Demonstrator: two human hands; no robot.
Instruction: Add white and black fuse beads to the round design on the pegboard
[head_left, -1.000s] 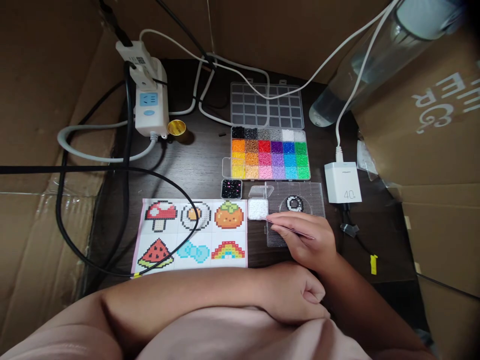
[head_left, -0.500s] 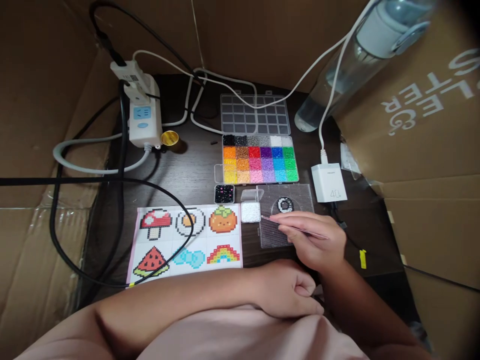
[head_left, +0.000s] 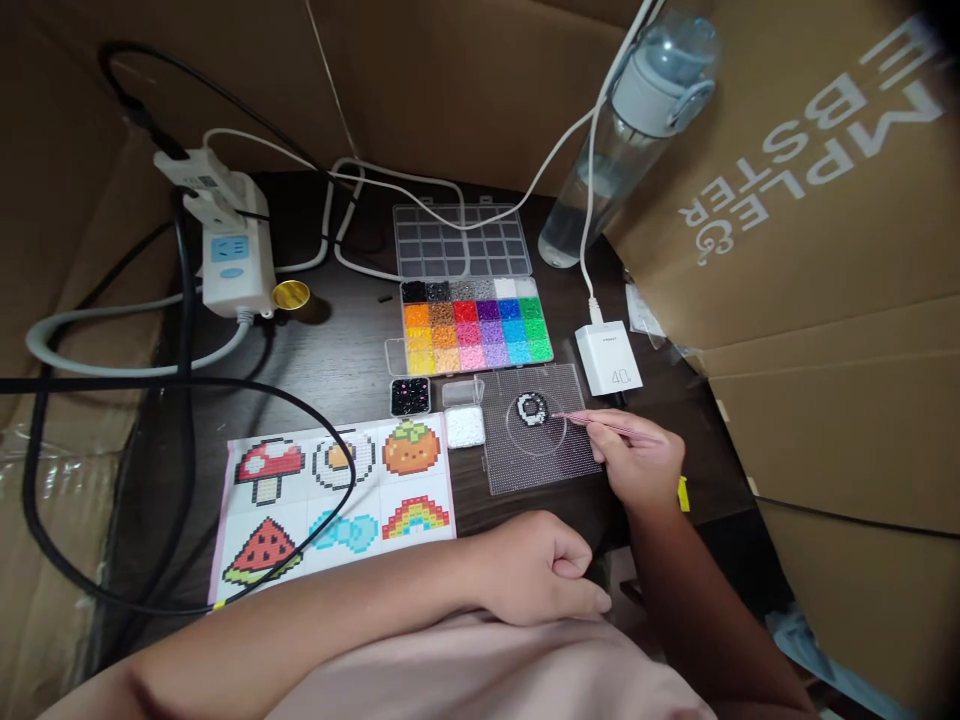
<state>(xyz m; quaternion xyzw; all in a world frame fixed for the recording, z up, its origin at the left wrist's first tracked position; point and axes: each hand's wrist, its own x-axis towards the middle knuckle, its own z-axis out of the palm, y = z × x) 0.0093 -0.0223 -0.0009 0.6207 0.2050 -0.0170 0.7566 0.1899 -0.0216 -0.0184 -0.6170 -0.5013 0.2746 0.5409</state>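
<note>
Pinched in my right hand (head_left: 641,458) is a pair of pink tweezers (head_left: 611,424), its tips close to the right side of a small ring of black and white beads (head_left: 532,408). Whether a bead sits between the tips is too small to tell. The ring stands on a clear pegboard (head_left: 517,468) with a circle marked on it. My left hand (head_left: 536,570) rests near my body with its fingers curled, and nothing shows in it. Left of the pegboard are a small box of white beads (head_left: 465,427) and a small box of black beads (head_left: 410,396).
A sorted bead case (head_left: 487,332) lies open behind the pegboard. The pattern sheet (head_left: 307,500) is at left, crossed by a black cable. A power strip (head_left: 236,245), gold cup (head_left: 291,297), water bottle (head_left: 622,150) and white charger (head_left: 609,358) stand around. Cardboard walls enclose the table.
My right hand has brought the tweezers from beside the white bead box to the right edge of the bead ring. The view has shifted right. My left hand stays curled.
</note>
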